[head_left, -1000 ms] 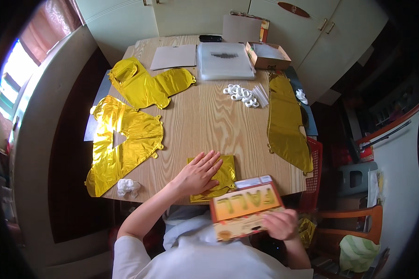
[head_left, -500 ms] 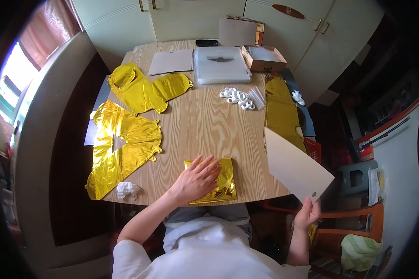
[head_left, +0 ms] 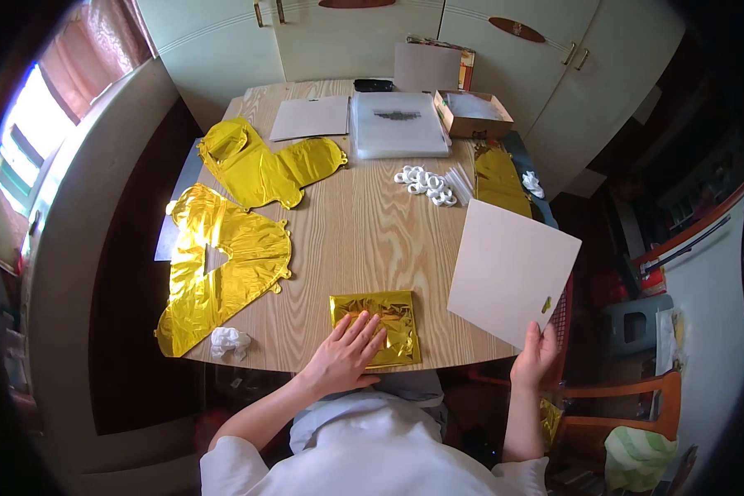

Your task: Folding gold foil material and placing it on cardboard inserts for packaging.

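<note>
My left hand (head_left: pixel 349 351) lies with its fingers stretched out on a folded gold foil balloon (head_left: pixel 398 322) at the table's front edge. Between thumb and fingers, my right hand (head_left: pixel 536 355) grips the lower corner of a pale cardboard sheet (head_left: pixel 512 269), close to a small hanger slot. The sheet is tilted over the right side of the table and covers part of a gold foil piece (head_left: pixel 502 178) lying there. Two flat gold foil balloons spread over the left side: an upper one (head_left: pixel 269 169) and a lower one (head_left: pixel 227 273) with a hole in its middle.
A stack of clear plastic bags (head_left: pixel 398 136) stands at the back, between more cardboard sheets (head_left: pixel 310 118) and an open box (head_left: pixel 475 124). White ribbon rolls (head_left: pixel 424 183) lie beside thin clear straws (head_left: pixel 459 183). Crumpled white tissue (head_left: pixel 230 341) sits front left; a wooden chair (head_left: pixel 620 403) stands right.
My right hand has lifted the cardboard sheet up and slightly left, turning its face more toward me. My left hand has slid a little lower on the folded foil.
</note>
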A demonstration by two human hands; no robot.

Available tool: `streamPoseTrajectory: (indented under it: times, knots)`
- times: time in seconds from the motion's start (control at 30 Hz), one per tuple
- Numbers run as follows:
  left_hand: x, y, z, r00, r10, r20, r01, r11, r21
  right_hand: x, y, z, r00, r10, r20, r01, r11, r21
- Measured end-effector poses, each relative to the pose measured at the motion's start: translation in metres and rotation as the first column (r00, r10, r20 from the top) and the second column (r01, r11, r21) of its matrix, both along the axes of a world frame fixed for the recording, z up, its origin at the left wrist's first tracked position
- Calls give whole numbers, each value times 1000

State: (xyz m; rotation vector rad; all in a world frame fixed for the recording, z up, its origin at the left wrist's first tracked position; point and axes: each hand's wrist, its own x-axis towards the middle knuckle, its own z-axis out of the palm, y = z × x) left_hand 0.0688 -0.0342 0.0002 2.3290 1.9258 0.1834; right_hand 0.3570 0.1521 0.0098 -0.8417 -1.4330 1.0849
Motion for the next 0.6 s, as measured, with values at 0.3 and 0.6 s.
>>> streamPoseTrajectory:
  times: [0.3,0.6]
  knots:
    - [9,-32,-2,998,-12,-68,18,995,98,-34,18,-13,998,67,0,-66,981,-181]
    - [-27,-80,84,517,651,556,-298,746,-596,-64,5,-42,722,194,664,-285,958,29]
